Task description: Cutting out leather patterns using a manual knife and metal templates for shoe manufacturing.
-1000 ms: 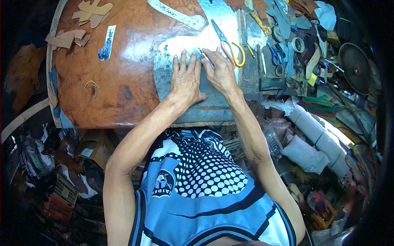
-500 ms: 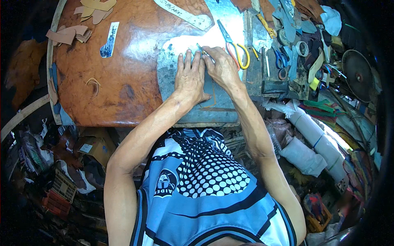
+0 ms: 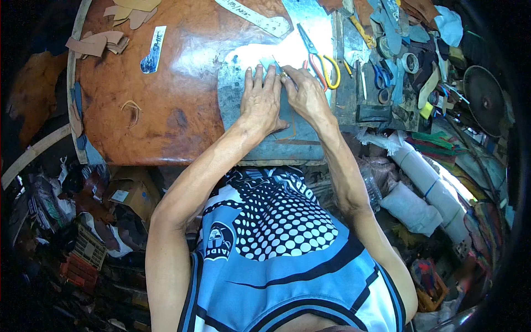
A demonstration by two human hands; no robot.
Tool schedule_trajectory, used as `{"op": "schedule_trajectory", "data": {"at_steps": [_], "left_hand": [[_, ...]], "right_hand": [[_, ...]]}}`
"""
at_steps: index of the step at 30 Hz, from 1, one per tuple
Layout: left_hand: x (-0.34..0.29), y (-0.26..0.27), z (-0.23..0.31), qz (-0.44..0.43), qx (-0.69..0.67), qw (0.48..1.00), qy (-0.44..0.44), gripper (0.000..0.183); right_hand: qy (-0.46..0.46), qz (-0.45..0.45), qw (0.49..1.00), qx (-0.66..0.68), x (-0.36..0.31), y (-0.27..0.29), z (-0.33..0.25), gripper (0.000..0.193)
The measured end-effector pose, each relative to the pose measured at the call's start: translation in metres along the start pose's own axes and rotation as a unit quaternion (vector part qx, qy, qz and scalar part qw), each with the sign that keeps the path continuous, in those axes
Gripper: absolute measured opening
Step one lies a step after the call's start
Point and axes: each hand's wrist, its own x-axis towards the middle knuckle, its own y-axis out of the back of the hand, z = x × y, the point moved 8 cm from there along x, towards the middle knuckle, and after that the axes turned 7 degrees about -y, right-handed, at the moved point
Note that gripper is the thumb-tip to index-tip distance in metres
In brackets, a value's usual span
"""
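My left hand (image 3: 261, 102) lies flat on a blue-grey sheet (image 3: 228, 94), its fingers stretched away from me and its thumb out to the right. Close beside its fingertips, my right hand (image 3: 307, 93) is closed around a slim pointed tool (image 3: 279, 67); its tip points up and left, and most of it is hidden by the fingers. Whether it is a knife or a marker I cannot tell. A thin tan strip (image 3: 295, 130) rests on the sheet near the left thumb. Just past the right hand lie scissors (image 3: 313, 48) with orange and yellow handles, blades pointing away.
Brown leather (image 3: 144, 110) covers the table. On it are tan cut pieces (image 3: 97, 43), a white pattern piece (image 3: 157, 47), a long pale pattern (image 3: 251, 16) and a curled strip (image 3: 131, 113). Rolls of tape (image 3: 410, 62), a yellow-handled cutter (image 3: 362, 31) and blue scissors (image 3: 381, 76) crowd the right side.
The whole view has shifted slightly. My right hand and its tool have drawn a little nearer to me along the left fingers; the left hand stays pressed flat.
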Motion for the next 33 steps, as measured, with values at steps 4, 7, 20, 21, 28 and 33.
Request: {"op": "schedule_trajectory", "data": {"at_steps": [4,7,20,21,28,33], "left_hand": [[0.0,0.003,0.002,0.014,-0.006,1.0,-0.008,0.109],[0.001,0.004,0.007,0.023,0.029,0.999,-0.015,0.105],[-0.002,0.003,0.016,-0.01,0.091,0.995,-0.044,0.096],[-0.001,0.003,0.017,-0.012,0.091,0.995,-0.047,0.096],[0.002,0.001,0.017,-0.037,0.131,0.99,-0.046,0.097],[0.005,0.002,0.017,0.002,0.119,0.991,-0.06,0.1]], "right_hand": [[0.024,0.013,1.0,-0.008,0.0,0.0,0.008,0.032],[0.016,0.011,1.0,-0.018,0.003,0.0,0.013,0.032],[-0.032,0.027,0.999,0.031,-0.038,0.004,0.02,0.034],[-0.043,0.028,0.998,0.04,-0.042,0.003,0.022,0.034],[-0.088,0.029,0.995,0.028,-0.077,0.003,0.023,0.033],[-0.113,0.029,0.993,0.028,-0.105,0.002,0.028,0.031]]}}
